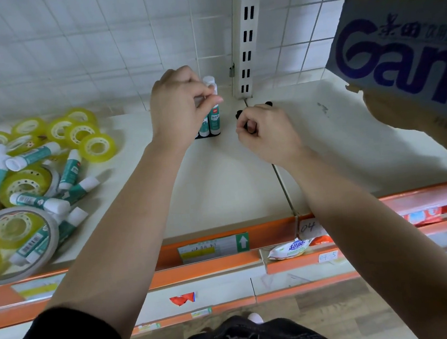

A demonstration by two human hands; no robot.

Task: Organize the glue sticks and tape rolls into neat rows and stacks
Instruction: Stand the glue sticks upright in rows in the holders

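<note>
A few teal-and-white glue sticks (214, 122) stand upright together at the back of the white shelf (218, 186), near the wall. My left hand (179, 105) reaches over them and pinches the white cap of the front one; the hand hides part of the group. My right hand (265, 133) hovers just right of them, fingers curled into a loose fist with nothing in it. On the shelf's left lies a jumbled pile of glue sticks (32, 157) mixed with yellow tape rolls (97, 147). A large clear tape roll (12, 241) sits at the front left.
A slotted metal upright (245, 42) rises behind the standing sticks. A cardboard box (402, 48) with blue lettering overhangs the right of the shelf. An orange price rail (214, 246) edges the front. Lower shelves hold a snack packet (290, 249).
</note>
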